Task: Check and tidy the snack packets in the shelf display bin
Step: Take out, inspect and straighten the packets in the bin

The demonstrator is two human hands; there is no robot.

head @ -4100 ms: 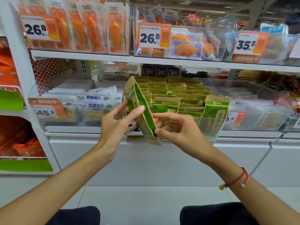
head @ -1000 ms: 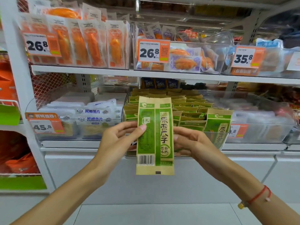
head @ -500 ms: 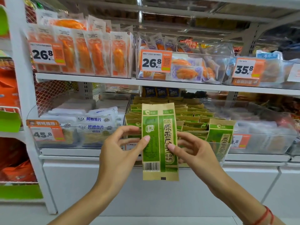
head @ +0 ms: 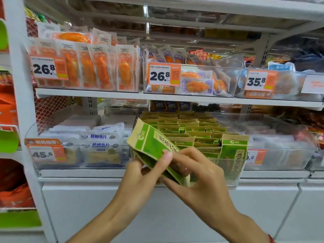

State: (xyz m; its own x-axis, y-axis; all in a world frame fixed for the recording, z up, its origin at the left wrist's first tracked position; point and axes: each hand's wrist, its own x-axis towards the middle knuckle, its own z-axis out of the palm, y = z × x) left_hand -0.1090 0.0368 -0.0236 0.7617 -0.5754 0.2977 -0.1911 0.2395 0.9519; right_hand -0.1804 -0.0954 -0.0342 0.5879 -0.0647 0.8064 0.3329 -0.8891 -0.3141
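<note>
1. Left hand (head: 140,174) grasps a green-and-kraft snack packet (head: 152,144) from below and the left, thumb pressed on its face; the grip is closed round the packet.
2. Right hand (head: 198,174) pinches the same packet at its lower right end, fingers curled over the edge. A two-hand grip likely keeps the floppy pouch flat enough to turn and read.
3. The packet is tilted, top end up and left of the grip, bottom end down between the hands, held just in front of the clear display bin (head: 235,178), not in it. There may be a second packet under it; can't tell.
4. Just behind and right of the grip, the bin holds rows of matching packets (head: 189,128) standing upright, tops showing. One front packet (head: 235,151) stands right of the grip, face out.
5. Judgement: check step in hand, packet being turned before reslotting at the front left of the bin.
6. Left of the grip: white fish-slice packs (head: 101,142) in the neighbouring bin, with a price tag (head: 45,154).
</note>
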